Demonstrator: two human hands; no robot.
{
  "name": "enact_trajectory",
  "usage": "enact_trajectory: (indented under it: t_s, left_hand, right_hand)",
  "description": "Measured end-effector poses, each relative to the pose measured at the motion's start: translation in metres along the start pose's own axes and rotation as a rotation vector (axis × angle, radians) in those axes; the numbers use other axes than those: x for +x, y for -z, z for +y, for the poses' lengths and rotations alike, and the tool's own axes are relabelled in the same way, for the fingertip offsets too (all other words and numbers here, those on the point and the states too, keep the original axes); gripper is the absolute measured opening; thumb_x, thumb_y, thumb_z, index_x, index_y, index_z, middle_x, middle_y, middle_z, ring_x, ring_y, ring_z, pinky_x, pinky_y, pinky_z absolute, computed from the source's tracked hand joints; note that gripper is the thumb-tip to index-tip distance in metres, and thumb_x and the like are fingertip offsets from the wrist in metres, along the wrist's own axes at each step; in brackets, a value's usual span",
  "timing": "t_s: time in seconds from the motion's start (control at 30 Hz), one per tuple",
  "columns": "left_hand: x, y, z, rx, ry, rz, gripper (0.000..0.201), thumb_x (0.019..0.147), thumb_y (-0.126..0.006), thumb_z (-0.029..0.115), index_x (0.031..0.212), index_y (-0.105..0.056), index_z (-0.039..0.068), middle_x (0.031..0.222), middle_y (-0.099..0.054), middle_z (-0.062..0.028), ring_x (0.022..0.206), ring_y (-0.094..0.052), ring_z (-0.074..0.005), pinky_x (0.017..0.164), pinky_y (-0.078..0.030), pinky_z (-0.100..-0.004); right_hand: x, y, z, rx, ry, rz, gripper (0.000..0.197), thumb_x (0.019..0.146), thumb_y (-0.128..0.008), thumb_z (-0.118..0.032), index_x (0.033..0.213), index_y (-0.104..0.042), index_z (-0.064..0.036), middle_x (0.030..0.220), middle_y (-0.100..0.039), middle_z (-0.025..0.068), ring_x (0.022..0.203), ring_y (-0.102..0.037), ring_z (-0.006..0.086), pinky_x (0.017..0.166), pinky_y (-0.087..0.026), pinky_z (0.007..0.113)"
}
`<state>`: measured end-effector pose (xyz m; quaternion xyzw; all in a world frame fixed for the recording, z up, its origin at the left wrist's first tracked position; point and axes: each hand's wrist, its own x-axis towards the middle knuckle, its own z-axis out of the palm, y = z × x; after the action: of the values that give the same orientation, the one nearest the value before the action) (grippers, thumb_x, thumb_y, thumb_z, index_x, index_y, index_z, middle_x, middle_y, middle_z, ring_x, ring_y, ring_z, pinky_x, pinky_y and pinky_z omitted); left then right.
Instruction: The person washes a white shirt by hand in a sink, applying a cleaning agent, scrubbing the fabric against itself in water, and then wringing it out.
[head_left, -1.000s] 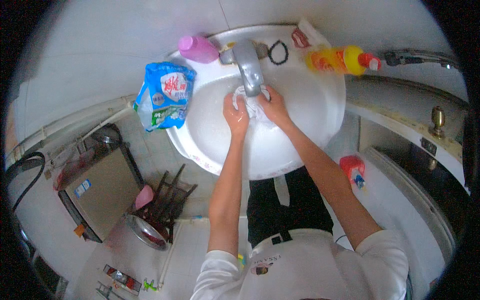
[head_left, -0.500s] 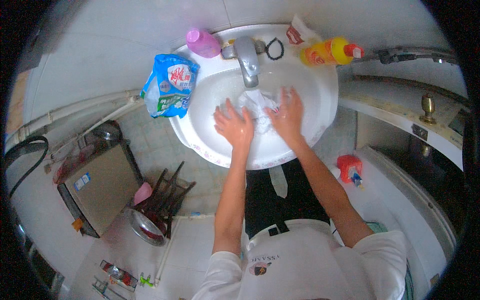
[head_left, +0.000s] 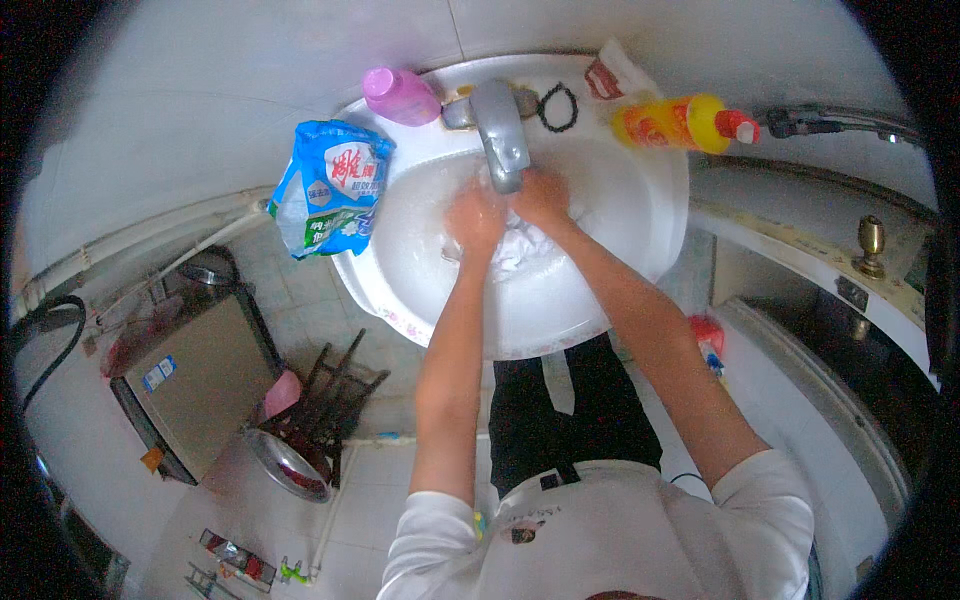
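Both my hands are in the white sink (head_left: 425,300), close under the grey faucet (head_left: 497,135). My left hand (head_left: 476,218) is just left of the spout, and motion smears its fingers. Beside the spout on the right, my right hand (head_left: 541,194) is blurred too, its fingers partly hidden. A crumpled wet white cloth (head_left: 522,250) lies in the basin between my wrists and spreads below the hands. Whether either hand grips the cloth cannot be made out.
On the sink's rim stand a pink bottle (head_left: 400,97), a dark beaded bracelet (head_left: 557,108), a small packet (head_left: 612,75) and a yellow bottle with a red cap (head_left: 675,124). A blue detergent bag (head_left: 335,190) sits at the left edge. A dark wooden stool (head_left: 335,400) is lower left.
My hands have moved away from me, from above the cloth with fingers spread to under the faucet. The cloth now shows nearer me, between my wrists. The view has shifted slightly.
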<state>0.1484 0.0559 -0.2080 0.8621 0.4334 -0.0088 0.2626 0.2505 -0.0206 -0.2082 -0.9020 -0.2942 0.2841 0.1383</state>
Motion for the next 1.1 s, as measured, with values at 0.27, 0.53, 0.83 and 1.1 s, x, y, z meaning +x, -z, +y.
enact_trajectory:
  t_s: [0.27,0.53,0.83,1.1]
  left_hand:
    - [-0.068,0.074,-0.007,-0.716,-0.097,0.098,0.022,0.085,-0.055,0.014,0.098,-0.052,-0.002,0.096,-0.056,-0.0204,0.092,-0.053,-0.0361,0.086,-0.042,-0.0445]
    - [-0.063,0.003,0.003,0.057,0.172,0.262,0.058,0.096,-0.043,0.045,0.145,-0.042,0.015,0.14,-0.039,-0.028,0.137,-0.03,-0.0405,0.104,-0.02,-0.0675]
    - [-0.022,-0.032,-0.019,0.266,-0.027,0.227,0.041,0.082,-0.064,0.036,0.113,-0.063,0.009,0.11,-0.063,-0.0181,0.108,-0.056,-0.0357,0.091,-0.039,-0.0574]
    - [-0.034,0.026,-0.005,-0.476,-0.054,0.304,0.019,0.092,-0.055,0.018,0.091,-0.065,0.001,0.087,-0.065,-0.0188,0.086,-0.061,-0.0379,0.077,-0.048,-0.0439]
  right_hand:
    - [-0.099,0.091,-0.002,0.363,-0.04,0.033,0.064,0.076,-0.076,-0.043,0.119,-0.059,0.0015,0.112,-0.063,0.0232,0.104,-0.061,0.0369,0.089,-0.048,0.043]
    - [-0.091,-0.007,0.0,-0.149,0.033,0.428,0.072,0.087,-0.056,-0.059,0.139,-0.048,-0.0097,0.137,-0.043,0.031,0.128,-0.04,0.0466,0.107,-0.024,0.062]
    - [-0.031,-0.025,0.002,-0.334,0.117,0.027,0.05,0.09,-0.054,-0.05,0.119,-0.062,-0.0103,0.121,-0.059,0.025,0.114,-0.055,0.0422,0.099,-0.029,0.068]
    - [-0.064,0.028,0.02,0.192,0.298,0.362,0.04,0.092,-0.059,-0.036,0.107,-0.065,0.0002,0.112,-0.065,0.019,0.108,-0.06,0.0398,0.096,-0.044,0.048]
